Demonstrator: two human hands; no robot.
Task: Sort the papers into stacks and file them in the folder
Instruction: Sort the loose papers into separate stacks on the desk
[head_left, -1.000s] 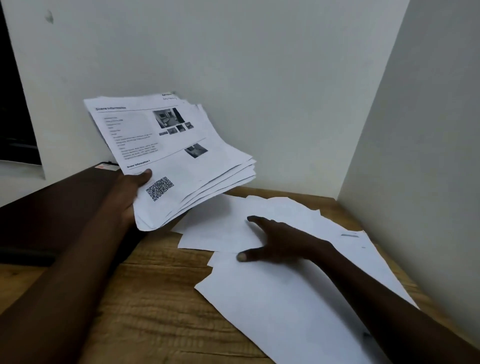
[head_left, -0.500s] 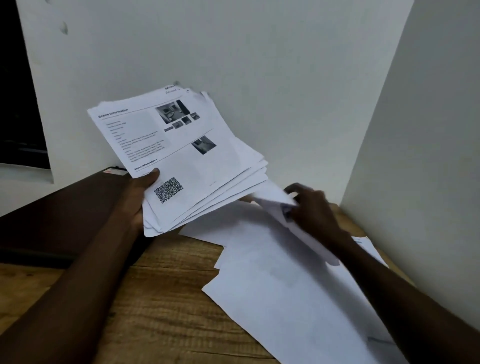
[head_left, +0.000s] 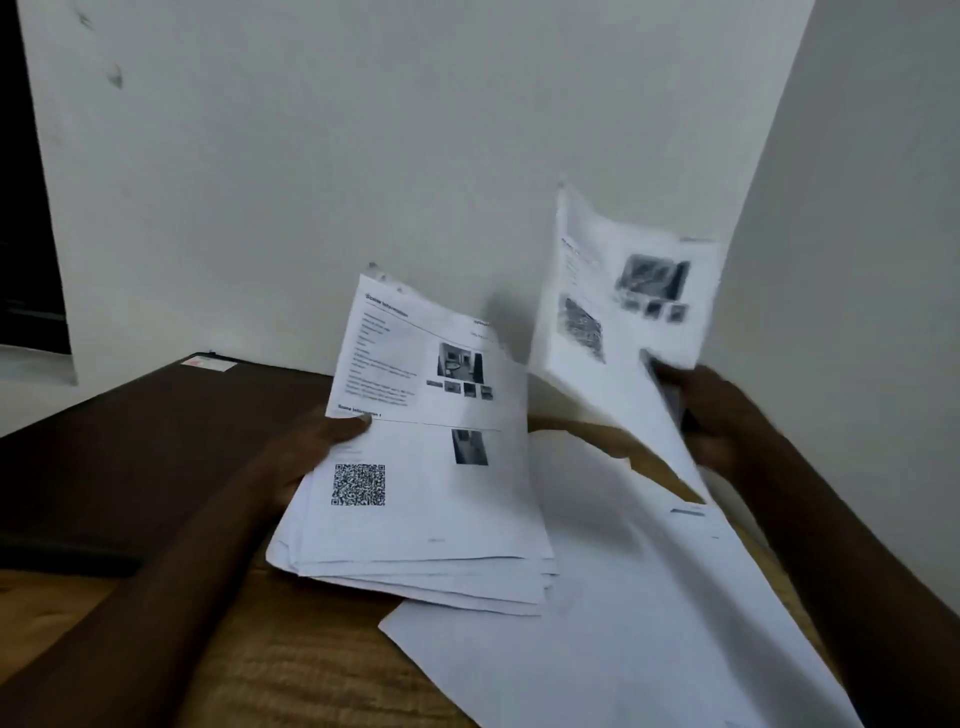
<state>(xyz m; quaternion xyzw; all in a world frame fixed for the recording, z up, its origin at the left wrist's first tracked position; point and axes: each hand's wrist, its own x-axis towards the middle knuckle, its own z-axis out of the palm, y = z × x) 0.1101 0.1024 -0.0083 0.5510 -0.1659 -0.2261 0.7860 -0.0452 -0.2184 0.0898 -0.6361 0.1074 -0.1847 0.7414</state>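
The left hand (head_left: 306, 457) grips a stack of papers (head_left: 431, 493) at its left edge, long axis running away toward the wall, heading end far and raised. To the right, the right hand (head_left: 719, 421) pinches 1 blurred sheet (head_left: 618, 312) in its fingers (head_left: 698, 387), the sheet nearly upright. Loose sheets (head_left: 649, 623) lie on the worktop (head_left: 291, 670) beneath; a dark folder (head_left: 156, 441) lies left of the left hand.

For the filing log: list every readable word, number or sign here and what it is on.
"Scene Information": heading on the top white printed sheet of the stack gripped by the left hand.
No words: QR code, same sheet.
Too small: its body text.
Blurred: raised white sheet in the right hand.
Unreadable: pale label on the dark brown folder.
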